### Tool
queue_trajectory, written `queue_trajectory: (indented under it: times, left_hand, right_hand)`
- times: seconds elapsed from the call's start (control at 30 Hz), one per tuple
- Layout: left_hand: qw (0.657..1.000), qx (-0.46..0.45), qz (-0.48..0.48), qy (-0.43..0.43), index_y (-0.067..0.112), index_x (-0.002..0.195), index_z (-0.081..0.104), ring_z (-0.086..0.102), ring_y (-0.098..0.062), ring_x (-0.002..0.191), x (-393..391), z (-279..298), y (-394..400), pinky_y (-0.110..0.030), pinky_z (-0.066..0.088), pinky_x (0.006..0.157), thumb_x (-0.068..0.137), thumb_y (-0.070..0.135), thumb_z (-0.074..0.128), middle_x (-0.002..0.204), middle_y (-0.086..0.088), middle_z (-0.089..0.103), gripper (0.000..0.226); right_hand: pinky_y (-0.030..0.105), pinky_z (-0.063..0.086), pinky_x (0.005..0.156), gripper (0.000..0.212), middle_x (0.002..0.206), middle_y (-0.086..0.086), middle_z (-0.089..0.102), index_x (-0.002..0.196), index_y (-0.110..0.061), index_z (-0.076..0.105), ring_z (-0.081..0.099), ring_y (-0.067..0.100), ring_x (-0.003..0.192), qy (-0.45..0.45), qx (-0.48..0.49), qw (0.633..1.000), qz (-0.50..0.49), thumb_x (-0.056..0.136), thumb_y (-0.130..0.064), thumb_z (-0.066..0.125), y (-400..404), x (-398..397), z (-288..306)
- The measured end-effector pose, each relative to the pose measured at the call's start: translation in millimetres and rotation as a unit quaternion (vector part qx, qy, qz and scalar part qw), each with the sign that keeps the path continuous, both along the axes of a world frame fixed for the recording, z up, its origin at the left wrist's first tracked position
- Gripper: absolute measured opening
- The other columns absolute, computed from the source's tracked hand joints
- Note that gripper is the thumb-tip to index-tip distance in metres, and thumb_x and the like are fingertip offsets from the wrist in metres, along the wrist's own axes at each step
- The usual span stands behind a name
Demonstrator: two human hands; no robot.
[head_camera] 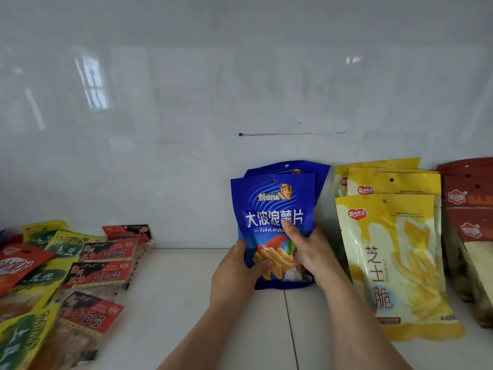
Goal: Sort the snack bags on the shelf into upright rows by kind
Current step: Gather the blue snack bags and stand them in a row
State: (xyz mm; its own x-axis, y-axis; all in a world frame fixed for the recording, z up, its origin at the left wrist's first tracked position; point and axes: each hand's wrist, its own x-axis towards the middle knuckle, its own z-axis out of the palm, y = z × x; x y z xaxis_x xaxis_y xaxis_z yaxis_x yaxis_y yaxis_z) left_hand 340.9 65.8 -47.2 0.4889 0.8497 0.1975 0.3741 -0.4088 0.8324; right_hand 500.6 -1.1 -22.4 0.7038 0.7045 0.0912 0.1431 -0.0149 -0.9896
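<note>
A blue chip bag (272, 206) stands upright at the middle of the white shelf (176, 295), in front of another blue bag (317, 172) leaning on the back wall. My left hand (234, 273) grips its lower left edge, thumb across the front. My right hand (309, 252) holds its right side, thumb pressed on the front. To the right stands a row of yellow bags (392, 257), then dark red bags (469, 209). At the left lie loose red-and-black bags (101, 273) and yellow-green bags (32, 284).
A glossy white back wall (186, 129) with a black pen line rises behind the shelf. A seam runs front to back in the shelf surface between my forearms. Bare shelf shows between the left heap and the blue bags.
</note>
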Motion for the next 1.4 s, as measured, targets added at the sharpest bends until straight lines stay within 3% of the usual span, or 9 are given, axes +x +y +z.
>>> queue_trajectory:
  times: [0.37,0.5,0.63,0.73,0.9,1.0,1.13,1.3,1.4]
  left_hand:
    - [1.000,-0.001,0.011,0.021,0.033,0.125,0.052,0.065,-0.012,0.104,-4,7,-4,-0.032,0.054,0.083,0.086,0.048,0.074,0.116,0.015,0.067,0.047]
    - [1.000,-0.015,0.004,0.004,0.037,0.115,0.049,0.064,-0.010,0.099,-8,9,-7,-0.035,0.055,0.086,0.086,0.044,0.075,0.113,0.016,0.067,0.040]
    - [1.000,-0.012,0.018,-0.017,0.033,0.124,0.051,0.062,-0.010,0.097,-17,13,-19,-0.030,0.052,0.081,0.088,0.043,0.074,0.120,0.009,0.066,0.044]
    - [0.998,0.010,0.060,0.019,0.023,0.145,0.043,0.060,-0.014,0.109,-31,14,-26,-0.029,0.048,0.084,0.091,0.047,0.069,0.133,0.006,0.057,0.065]
    - [0.959,0.172,0.121,0.188,0.025,0.143,0.051,0.058,-0.019,0.122,-80,14,-30,-0.034,0.047,0.094,0.100,0.047,0.053,0.139,0.005,0.056,0.048]
    - [0.903,0.317,0.119,0.263,0.020,0.114,0.072,0.069,-0.030,0.098,-123,9,-25,-0.040,0.054,0.077,0.090,0.035,0.071,0.110,-0.001,0.071,0.029]
    - [0.853,0.380,0.150,0.326,0.021,0.088,0.076,0.070,-0.026,0.080,-179,14,-22,-0.038,0.056,0.063,0.079,0.033,0.082,0.085,0.002,0.072,0.016]
    - [0.861,0.355,0.176,0.318,0.020,0.103,0.073,0.067,-0.029,0.098,-252,35,-22,-0.041,0.053,0.078,0.094,0.034,0.061,0.100,0.000,0.070,0.021]
    - [0.867,0.333,0.197,0.313,0.021,0.113,0.070,0.062,-0.026,0.110,-304,43,-18,-0.040,0.049,0.089,0.100,0.036,0.051,0.111,0.002,0.068,0.027]
  right_hand:
    - [0.032,0.056,0.073,0.051,0.106,-0.004,0.067,0.115,-0.025,0.047,0.068,0.012,0.087,-0.083,-0.059,0.988,-0.118,0.086,-0.067,0.056,-13,-24,-7]
    - [0.042,0.057,0.089,0.077,0.129,-0.001,0.061,0.135,-0.024,0.044,0.062,0.016,0.113,-0.151,-0.063,0.977,-0.136,0.079,-0.076,0.047,-22,-37,-11]
    - [0.045,0.053,0.099,0.071,0.145,0.004,0.046,0.149,-0.020,0.036,0.047,0.020,0.133,-0.270,-0.093,0.941,-0.183,0.092,-0.058,0.056,-35,-51,-6]
    - [0.043,0.050,0.101,0.059,0.144,0.008,0.049,0.141,-0.015,0.047,0.046,0.023,0.133,-0.372,-0.075,0.903,-0.202,0.093,-0.045,0.064,-39,-66,-7]
    - [0.043,0.050,0.082,0.017,0.105,0.003,0.070,0.099,-0.015,0.068,0.066,0.028,0.096,-0.537,-0.010,0.834,-0.126,0.087,-0.026,0.073,-31,-94,-10]
    - [0.038,0.045,0.077,0.006,0.086,0.000,0.072,0.084,-0.016,0.071,0.068,0.029,0.082,-0.575,-0.012,0.816,-0.062,0.082,-0.021,0.073,-21,-119,-13]
    - [0.038,0.051,0.071,0.009,0.091,0.000,0.073,0.090,-0.018,0.073,0.067,0.029,0.082,-0.577,-0.042,0.815,0.039,0.086,-0.024,0.068,-12,-161,-13]
    - [0.038,0.042,0.090,0.029,0.121,-0.002,0.067,0.119,-0.021,0.067,0.059,0.025,0.110,-0.582,-0.079,0.803,0.103,0.102,-0.033,0.047,-2,-228,-3]
    - [0.037,0.042,0.090,0.030,0.119,-0.001,0.066,0.117,-0.020,0.066,0.057,0.025,0.110,-0.574,-0.070,0.807,0.121,0.103,-0.034,0.043,9,-279,4]
